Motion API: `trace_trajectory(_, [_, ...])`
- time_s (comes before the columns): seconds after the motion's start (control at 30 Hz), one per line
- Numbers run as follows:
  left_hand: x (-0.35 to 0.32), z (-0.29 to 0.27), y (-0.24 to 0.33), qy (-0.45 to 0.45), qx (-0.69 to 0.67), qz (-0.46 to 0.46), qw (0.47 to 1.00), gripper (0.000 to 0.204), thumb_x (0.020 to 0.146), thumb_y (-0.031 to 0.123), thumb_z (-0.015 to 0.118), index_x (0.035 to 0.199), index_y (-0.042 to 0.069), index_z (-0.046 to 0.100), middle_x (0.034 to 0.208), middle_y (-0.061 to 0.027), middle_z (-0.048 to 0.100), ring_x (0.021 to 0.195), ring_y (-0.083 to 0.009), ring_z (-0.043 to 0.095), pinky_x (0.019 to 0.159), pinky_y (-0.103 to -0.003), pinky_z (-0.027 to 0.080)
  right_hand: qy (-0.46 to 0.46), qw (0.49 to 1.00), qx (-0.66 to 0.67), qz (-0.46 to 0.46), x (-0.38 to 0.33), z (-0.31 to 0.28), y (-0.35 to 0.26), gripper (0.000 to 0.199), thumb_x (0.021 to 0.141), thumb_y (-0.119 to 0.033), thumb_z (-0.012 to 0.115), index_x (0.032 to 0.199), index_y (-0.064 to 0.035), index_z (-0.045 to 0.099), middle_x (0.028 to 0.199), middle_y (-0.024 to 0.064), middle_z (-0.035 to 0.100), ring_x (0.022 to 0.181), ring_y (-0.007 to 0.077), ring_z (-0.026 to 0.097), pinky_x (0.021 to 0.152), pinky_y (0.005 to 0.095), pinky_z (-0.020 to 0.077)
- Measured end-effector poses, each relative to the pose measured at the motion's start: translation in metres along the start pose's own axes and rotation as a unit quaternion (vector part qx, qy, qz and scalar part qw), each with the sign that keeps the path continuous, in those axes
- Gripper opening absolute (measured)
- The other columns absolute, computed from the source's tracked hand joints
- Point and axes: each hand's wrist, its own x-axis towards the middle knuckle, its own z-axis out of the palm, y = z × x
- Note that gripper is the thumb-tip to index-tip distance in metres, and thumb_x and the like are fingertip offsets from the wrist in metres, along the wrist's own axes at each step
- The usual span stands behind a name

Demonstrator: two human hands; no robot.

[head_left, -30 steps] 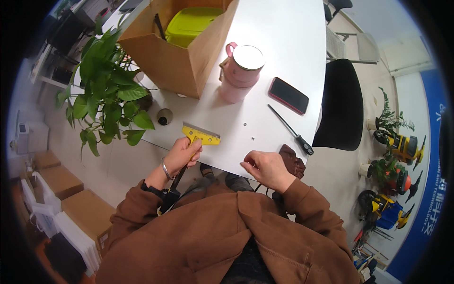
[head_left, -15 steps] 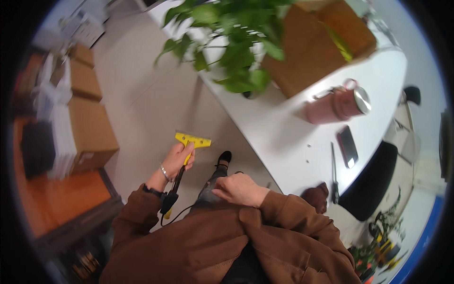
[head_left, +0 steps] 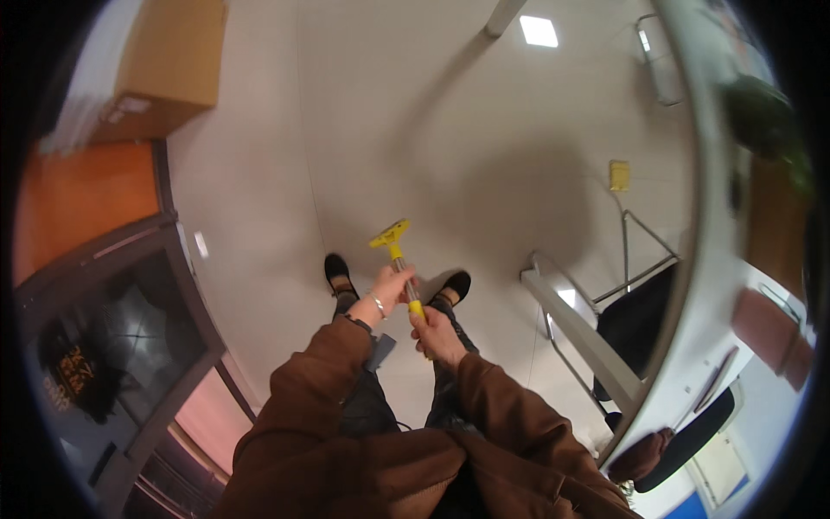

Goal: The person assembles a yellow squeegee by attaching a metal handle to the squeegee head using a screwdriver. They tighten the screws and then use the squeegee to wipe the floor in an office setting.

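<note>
A scraper (head_left: 392,235) with a yellow T-shaped head and a metal shaft is held in front of my body, above the floor between my shoes. My left hand (head_left: 391,290) wraps the shaft just below the head. Fingers closed, my right hand (head_left: 439,334) grips the yellow lower end of the handle. A flat dark grey piece (head_left: 381,350) shows below my left wrist; what it is attached to is hidden.
On the right runs a white table (head_left: 696,173) bearing a pink bottle (head_left: 769,333). Beneath it are a black chair (head_left: 635,320) and a yellow box (head_left: 619,176) on the floor. A cardboard box (head_left: 173,65) sits on the orange-topped cabinet (head_left: 95,203) at left.
My right hand has come onto the handle's lower end. My left hand still holds the scraper. The view has swung toward the floor, and the table now lies farther right.
</note>
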Motion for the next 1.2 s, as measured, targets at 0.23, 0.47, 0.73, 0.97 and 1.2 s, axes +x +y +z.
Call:
trace_trajectory(0.23, [0.102,-0.051,-0.163,0.048,-0.085,-0.122,0.988,0.025,0.089,0.020,0.055,0.081,-0.003,0.059,0.073,-0.0120,0.062,0.061,-0.0232,0.061,0.054,-0.036,0.048,0.079,0.984,0.073,0.139,0.135,0.012,0.093,0.039,0.092,-0.015,0.048,0.130,-0.0091,0.046,0.070,0.0021,0.051,0.051,0.0096,0.047,0.040,0.0230,0.0370])
trace_trajectory(0.47, [0.150,-0.059,-0.202,0.068,-0.173,-0.174,0.967,0.025,0.085,0.014,0.052,0.087,-0.011,0.053,0.073,-0.0210,0.063,0.060,-0.0292,0.063,0.052,-0.040,0.051,0.090,0.957,0.172,0.216,0.182,0.000,0.126,0.046,0.093,-0.012,0.045,0.139,-0.0194,0.040,0.072,-0.0001,0.049,0.051,0.0071,0.043,0.041,0.0197,0.0332])
trace_trajectory(0.73, [0.168,-0.056,-0.212,0.066,-0.171,-0.198,0.963,0.028,0.091,0.018,0.051,0.088,-0.010,0.050,0.073,-0.0198,0.064,0.059,-0.0279,0.063,0.052,-0.039,0.052,0.107,0.952,0.157,0.242,0.195,-0.006,0.130,0.050,0.096,-0.016,0.044,0.144,-0.0246,0.035,0.070,-0.0003,0.046,0.049,0.0072,0.039,0.040,0.0206,0.0300])
trace_trajectory(0.97, [0.165,-0.056,-0.212,0.050,-0.170,-0.207,0.962,0.028,0.090,0.017,0.049,0.090,-0.011,0.048,0.071,-0.0201,0.062,0.059,-0.0280,0.063,0.053,-0.039,0.053,0.114,0.955,0.106,0.254,0.191,-0.004,0.128,0.051,0.097,-0.015,0.045,0.146,-0.0215,0.034,0.069,-0.0002,0.044,0.049,0.0074,0.039,0.039,0.0232,0.0300])
trace_trajectory(1.2, [0.166,-0.056,-0.212,0.060,-0.162,-0.209,0.963,0.024,0.088,0.015,0.048,0.085,-0.009,0.049,0.068,-0.0187,0.060,0.058,-0.0270,0.062,0.051,-0.040,0.052,0.112,0.958,0.074,0.252,0.192,-0.001,0.124,0.054,0.096,-0.015,0.046,0.148,-0.0194,0.030,0.062,-0.0007,0.042,0.044,0.0082,0.038,0.037,0.0257,0.0303])
